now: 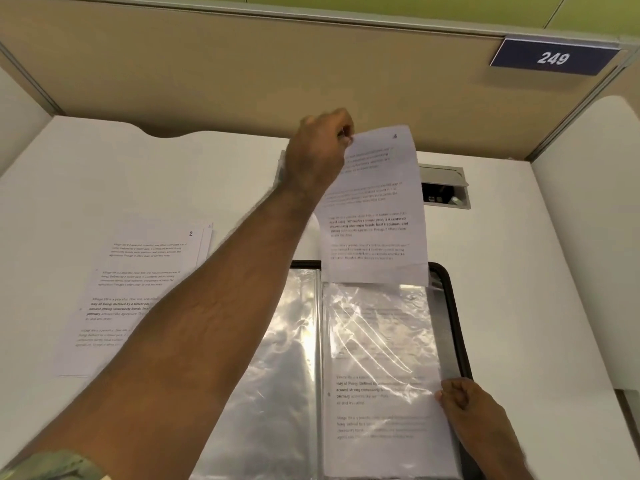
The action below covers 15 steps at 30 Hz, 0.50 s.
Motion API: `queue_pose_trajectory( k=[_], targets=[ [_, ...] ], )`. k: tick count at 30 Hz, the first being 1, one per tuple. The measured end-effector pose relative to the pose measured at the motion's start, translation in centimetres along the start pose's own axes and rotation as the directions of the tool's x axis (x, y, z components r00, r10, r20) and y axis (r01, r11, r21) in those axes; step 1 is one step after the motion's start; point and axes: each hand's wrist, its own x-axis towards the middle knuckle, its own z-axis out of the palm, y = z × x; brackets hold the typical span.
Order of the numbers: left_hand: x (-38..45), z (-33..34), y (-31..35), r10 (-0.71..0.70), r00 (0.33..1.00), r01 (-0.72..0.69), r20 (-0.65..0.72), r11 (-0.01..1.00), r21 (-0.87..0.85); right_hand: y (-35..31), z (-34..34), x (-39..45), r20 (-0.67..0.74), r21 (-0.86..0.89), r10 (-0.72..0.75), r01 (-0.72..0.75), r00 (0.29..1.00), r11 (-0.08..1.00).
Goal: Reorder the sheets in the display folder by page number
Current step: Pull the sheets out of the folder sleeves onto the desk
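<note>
A display folder (453, 306) with a dark, rounded-corner cover lies open on a smooth white surface (519, 271), its glossy clear plastic sleeves wrinkled and catching streaks of light. The left sleeve (273, 358) looks shiny and silvery, with no print readable through the glare; the right sleeve (381, 375) holds a white printed sheet whose paragraphs of small black text show faintly through the plastic. The left hand (318, 150) reaches across the folder, arm extended, and its fingers are closed narrowly in a pinch on the top left corner of a thin white sheet (374, 209), held upright above the far edge of the folder; this sheet hangs slightly curved, with blocks of text and a blurred page number at its top right corner, and its bottom edge meets the top of the right sleeve. The right hand (464, 400) is at the outer edge of the right sleeve, fingers curled and gripping that edge. To the left of the folder, a small stack of white sheets (138, 289) lies flat on the surface, the top one marked 2. A beige partition (242, 71) rises behind, carrying a dark blue plate (554, 57) reading 249
</note>
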Motion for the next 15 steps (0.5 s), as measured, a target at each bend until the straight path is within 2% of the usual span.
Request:
queue_pose_trajectory(
  k=[3,6,9,15],
  targets=[
    [0.7,-2.4,0.9,0.012,1.0,-0.012,-0.016,1.0,0.025,-0.5,-0.3,0.6,-0.073,-0.013,-0.038,0.038,0.997,0.999],
    [0.3,-4.9,2.4,0.029,1.0,-0.029,0.0,0.999,0.026,-2.6,-1.4,1.0,-0.168,0.06,-0.155,0.167,0.973,0.984],
    [-0.6,-7.8,4.5,0.082,0.996,-0.082,0.048,0.997,0.003,-5.7,-2.8,1.0,-0.247,0.217,-0.258,0.313,0.934,0.925],
    [-2.3,-12.7,8.7,0.221,0.962,-0.221,0.163,0.975,-0.015,-11.3,-5.4,1.5,-0.367,0.352,-0.41,0.533,0.835,0.77]
  ],
)
